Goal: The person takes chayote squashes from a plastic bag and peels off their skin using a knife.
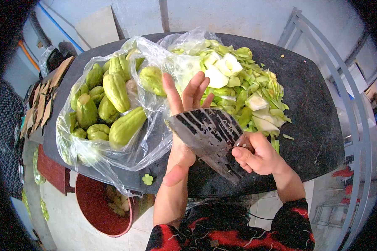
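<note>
My right hand (257, 155) is closed round the handle of a broad cleaver (207, 131), whose dark, wet-looking blade points up and to the left. Behind the blade my left hand (182, 152) is raised with its fingers stretched apart, and I see nothing in it. The blade hides much of the palm. Left of that hand, several green chayotes (116, 91) lie in and on a clear plastic bag (153, 144). Beyond the cleaver lies a heap of green peelings (249, 90), with pale cut pieces (228, 67) on top.
Everything sits on a dark table (310, 108) with rounded edges. A red bin (102, 205) with scraps inside stands below its front left edge. Grey metal rails (347, 88) run along the right side. A small green slice (147, 179) lies near the front edge.
</note>
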Available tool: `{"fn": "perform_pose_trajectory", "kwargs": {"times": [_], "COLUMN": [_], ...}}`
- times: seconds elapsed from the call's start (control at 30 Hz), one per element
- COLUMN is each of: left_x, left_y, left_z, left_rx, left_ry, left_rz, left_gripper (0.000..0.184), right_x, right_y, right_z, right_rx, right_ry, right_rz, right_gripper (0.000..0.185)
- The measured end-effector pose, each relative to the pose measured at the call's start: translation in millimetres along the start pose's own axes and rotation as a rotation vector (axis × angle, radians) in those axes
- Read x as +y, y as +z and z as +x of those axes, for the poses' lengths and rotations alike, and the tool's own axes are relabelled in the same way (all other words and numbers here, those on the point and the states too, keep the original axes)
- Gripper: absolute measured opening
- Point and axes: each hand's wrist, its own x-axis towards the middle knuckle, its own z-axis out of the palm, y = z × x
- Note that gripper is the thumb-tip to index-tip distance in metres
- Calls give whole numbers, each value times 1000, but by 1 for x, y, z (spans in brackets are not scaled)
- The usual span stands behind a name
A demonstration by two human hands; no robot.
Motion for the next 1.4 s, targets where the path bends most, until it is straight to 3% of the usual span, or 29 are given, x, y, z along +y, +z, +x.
{"fn": "perform_pose_trajectory", "kwargs": {"times": [0.1,0.2,0.37,0.43,0.5,0.6,0.8,1.03,1.4], "left_x": [6,11,7,15,15,14,12,13,4], "left_y": [5,17,-6,-15,-24,-27,-22,-25,-35], "left_z": [0,4,1,-3,-6,-5,-6,-9,0], "left_rx": [-12,156,-68,-33,-18,-191,-92,-21,33], "left_ry": [-56,-217,-7,-249,-366,-152,-194,-213,54], "left_rz": [46,1,-56,-56,-54,105,209,274,187], "left_gripper": [154,144,154,120,104,43,22,15,13], "right_x": [-1,-11,-2,-2,-3,-3,2,-2,-13], "right_y": [-5,-8,-8,-8,-11,-14,-18,-30,-45], "right_z": [0,-2,-5,-5,-5,-2,-2,-5,-9], "right_rx": [-20,-70,-44,35,59,177,203,222,223], "right_ry": [-25,-90,-20,-33,-65,-103,-137,-95,-158], "right_rz": [-162,-180,43,121,84,72,7,-183,-498], "right_gripper": [30,31,32,30,29,30,31,29,26]}}
